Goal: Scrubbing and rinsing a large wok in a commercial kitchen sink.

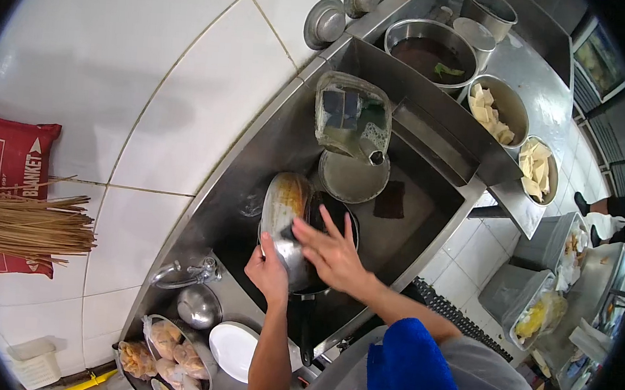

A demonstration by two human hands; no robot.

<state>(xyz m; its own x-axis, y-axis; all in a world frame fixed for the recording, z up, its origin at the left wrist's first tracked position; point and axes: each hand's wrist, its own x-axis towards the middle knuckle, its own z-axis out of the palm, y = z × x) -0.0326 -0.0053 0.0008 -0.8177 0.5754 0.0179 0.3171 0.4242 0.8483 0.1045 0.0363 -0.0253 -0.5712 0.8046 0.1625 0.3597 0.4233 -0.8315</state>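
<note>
My left hand (270, 271) grips the near rim of a shiny metal bowl (284, 209), which is tilted on its side and has brown stains across its outer surface. My right hand (336, 251), slightly blurred, lies across the bowl with its fingers spread. A small dark patch (288, 231) shows at its fingertips; whether it is a scouring pad held there is unclear. Beneath both hands a black frying pan (308, 325) rests in the steel sink (425, 214), its handle towards me and most of its inside hidden.
Beyond the bowl are a cut plastic container (353, 113) of sudsy liquid, a round vessel (354, 177) of greyish water and a dark pad (390, 199). A faucet (187, 273) stands at left. Pots of liquid (431, 54) and pale pieces (489, 112) line the far right counter.
</note>
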